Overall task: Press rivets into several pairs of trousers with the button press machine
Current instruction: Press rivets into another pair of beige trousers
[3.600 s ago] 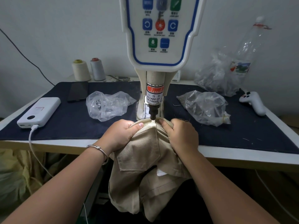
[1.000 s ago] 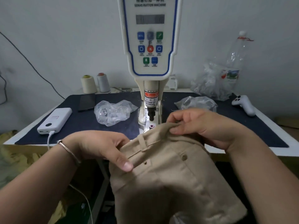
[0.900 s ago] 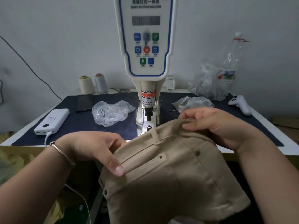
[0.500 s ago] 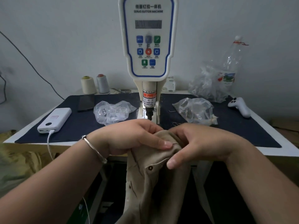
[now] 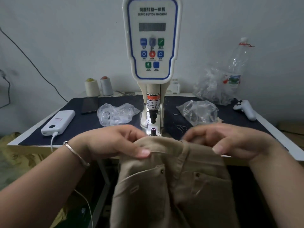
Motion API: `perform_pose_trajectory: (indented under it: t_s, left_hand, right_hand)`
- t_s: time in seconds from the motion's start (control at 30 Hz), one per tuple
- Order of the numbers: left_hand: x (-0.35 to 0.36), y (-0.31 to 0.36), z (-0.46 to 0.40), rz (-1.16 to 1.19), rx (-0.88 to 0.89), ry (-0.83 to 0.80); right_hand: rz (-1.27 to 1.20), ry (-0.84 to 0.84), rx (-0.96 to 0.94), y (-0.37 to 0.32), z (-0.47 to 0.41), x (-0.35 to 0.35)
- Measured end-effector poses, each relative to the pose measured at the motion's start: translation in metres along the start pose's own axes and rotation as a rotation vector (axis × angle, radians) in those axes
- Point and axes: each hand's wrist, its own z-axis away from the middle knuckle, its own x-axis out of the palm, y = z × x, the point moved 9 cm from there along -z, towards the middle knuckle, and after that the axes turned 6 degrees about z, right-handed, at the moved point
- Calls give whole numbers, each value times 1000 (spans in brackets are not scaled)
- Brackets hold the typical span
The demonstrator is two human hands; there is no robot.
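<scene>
Beige trousers hang in front of the table, waistband up, with two rivets showing near the pocket corners. My left hand pinches the waistband on the left, thumb on top. My right hand grips the waistband on the right, beside a belt loop. The white button press machine stands just behind the trousers. Its punch is raised above the lower die, and the gap between them holds no fabric.
On the dark table mat lie a white power bank, a phone, a plastic bag of rivets, another bag, a white controller, two thread cones and a plastic bottle.
My hands have spread apart along the waistband, opening the bunched trousers flat and wide. The waistband sits a little closer to the die than half a second ago.
</scene>
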Motion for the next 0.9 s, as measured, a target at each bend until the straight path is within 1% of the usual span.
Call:
perform_pose_trajectory:
  t_s: [0.1, 0.17, 0.23, 0.27, 0.33, 0.4, 0.43, 0.57, 0.63, 0.73, 0.8, 0.9]
  left_hand:
    - [17, 13, -24, -31, 54, 8]
    - [14, 12, -35, -69, 45, 77]
    - [7, 8, -34, -93, 4, 121]
    - [4, 6, -31, -112, -31, 125]
    - [0, -3, -21, -140, -121, 74]
    - [-4, -14, -11, -128, -189, 29]
    - [-7, -18, -8, -97, -192, 15]
    - [-14, -23, -7, 33, -93, -20]
    - [-20, -22, -11, 134, 4, 8]
    - [-22, -15, -16, 319, 154, -11]
    - [-31, -14, -18, 320, 196, 55]
    - [-45, -21, -21, 288, 183, 148]
  right_hand:
    - [69, -47, 0, -1, -23, 25]
    - [196, 10, -13, -4, -33, 32]
    - [211, 82, 45, 2, -34, 24]
    - [154, 78, 70, 7, -32, 20]
    - [-5, 58, 99, 14, -27, 13]
    - [-155, 102, 118, 20, -25, 2]
    - [-209, 133, 125, 23, -26, -3]
    - [-342, 206, 120, 33, -32, -9]
    - [-376, 232, 109, 35, -35, -12]
    - [-352, 281, 123, 37, -40, -17]
    - [-314, 318, 143, 39, -45, -20]
    - [-265, 406, 153, 40, -52, -33]
